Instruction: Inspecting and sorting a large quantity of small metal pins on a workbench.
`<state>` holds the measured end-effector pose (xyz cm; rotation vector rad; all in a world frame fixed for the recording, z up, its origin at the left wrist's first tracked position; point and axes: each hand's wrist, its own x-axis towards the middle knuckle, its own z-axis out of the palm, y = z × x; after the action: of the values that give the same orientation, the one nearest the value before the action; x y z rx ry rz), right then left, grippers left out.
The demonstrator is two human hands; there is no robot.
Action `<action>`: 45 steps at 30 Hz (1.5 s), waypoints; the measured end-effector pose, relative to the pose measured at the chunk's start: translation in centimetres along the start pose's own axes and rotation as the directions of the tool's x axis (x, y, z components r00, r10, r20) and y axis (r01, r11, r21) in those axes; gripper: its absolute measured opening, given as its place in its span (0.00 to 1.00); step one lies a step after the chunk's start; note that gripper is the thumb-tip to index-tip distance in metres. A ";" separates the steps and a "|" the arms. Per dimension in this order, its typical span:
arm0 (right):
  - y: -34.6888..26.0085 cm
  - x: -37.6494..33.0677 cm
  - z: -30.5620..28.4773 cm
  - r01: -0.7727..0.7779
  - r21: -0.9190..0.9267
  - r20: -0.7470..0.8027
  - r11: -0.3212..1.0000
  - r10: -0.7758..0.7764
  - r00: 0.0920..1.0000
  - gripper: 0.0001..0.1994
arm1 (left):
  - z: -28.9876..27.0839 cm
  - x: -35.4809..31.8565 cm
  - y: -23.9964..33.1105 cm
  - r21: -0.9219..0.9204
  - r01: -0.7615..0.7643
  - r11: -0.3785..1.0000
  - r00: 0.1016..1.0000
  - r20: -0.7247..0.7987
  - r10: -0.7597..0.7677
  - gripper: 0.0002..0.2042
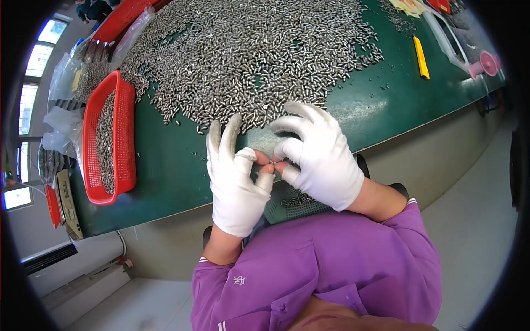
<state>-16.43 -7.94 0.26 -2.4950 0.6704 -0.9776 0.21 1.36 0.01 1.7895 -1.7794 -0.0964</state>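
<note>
- Here, the left hand [236, 185] and right hand [320, 157], both in white gloves with bare fingertips, meet above the near edge of the green worktop [165, 160].
- Each grip is pinched nearly closed, thumb to forefinger, on one tiny metal pin [272, 163] held between the two hands.
- A wide heap of pins [248, 55] lies just beyond the hands.
- A red basket [128, 132] holding more pins sits to the left.
- A green perforated tray [292, 203] shows below the hands.

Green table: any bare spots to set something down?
Bare strip of green table between the red basket and the gloved hands; another right of the hands, below the yellow tool. The metal-parts pile crowds the middle and far side.
</note>
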 end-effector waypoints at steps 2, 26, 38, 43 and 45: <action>-0.1 -0.1 0.0 -0.005 -0.015 -0.001 1.000 0.005 1.000 0.13 | -0.1 0.0 0.0 -0.013 0.000 1.000 1.000 0.003 0.000 0.15; 0.1 -0.4 -0.4 0.040 -0.007 0.021 0.999 -0.040 0.999 0.11 | -0.6 0.3 0.5 -0.005 -0.011 1.000 0.999 0.052 0.011 0.10; 2.3 0.5 -1.8 -0.012 -0.228 -0.118 0.974 -0.015 0.993 0.10 | -0.9 0.9 -1.3 0.082 0.006 0.997 0.992 -0.129 0.005 0.12; 2.6 1.8 -1.2 -0.030 -0.295 -0.129 0.955 -0.009 0.992 0.08 | 0.4 2.1 -1.7 0.214 0.037 0.976 0.970 -0.241 0.016 0.12; 2.4 1.8 -1.1 -0.030 -0.295 -0.123 0.955 -0.007 0.992 0.07 | 0.6 2.1 -1.7 0.236 0.067 0.970 0.973 -0.232 -0.011 0.12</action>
<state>-16.77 -11.05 0.81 -2.6980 0.9323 -1.1049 1.61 -0.95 -0.52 1.9174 -1.6456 0.3140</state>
